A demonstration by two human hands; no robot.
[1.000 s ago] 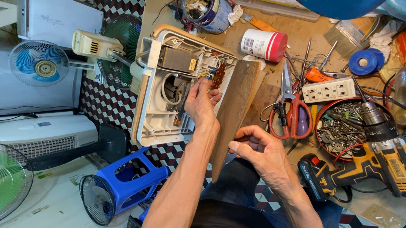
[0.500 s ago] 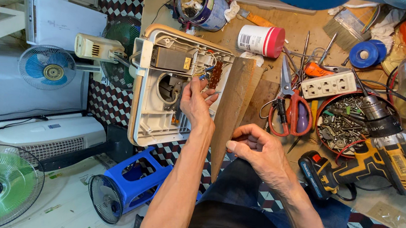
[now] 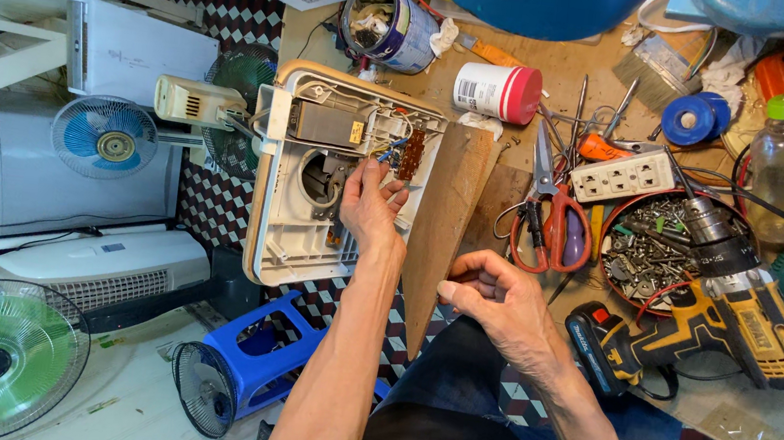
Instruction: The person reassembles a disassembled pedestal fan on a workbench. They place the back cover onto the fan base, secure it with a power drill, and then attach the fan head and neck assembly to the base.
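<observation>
Left hand (image 3: 369,210) rests inside the opened white appliance housing (image 3: 285,238), fingertips at the wire bundle beside the small brown circuit board (image 3: 411,153); whether it pinches a wire cannot be told. Right hand (image 3: 500,304) is half-curled near the body, thumb against fingertips as if pinching something too small to see. The housing lies at the left edge of the surface (image 3: 563,73), beside a tapered wooden board (image 3: 446,216).

Against the earlier pictures, the left hand has shifted little within the housing and the right hand has stayed low, so the work reads as fine inspection. Red-handled scissors (image 3: 552,217) and the yellow cordless drill (image 3: 731,319) lie untouched to the right.
</observation>
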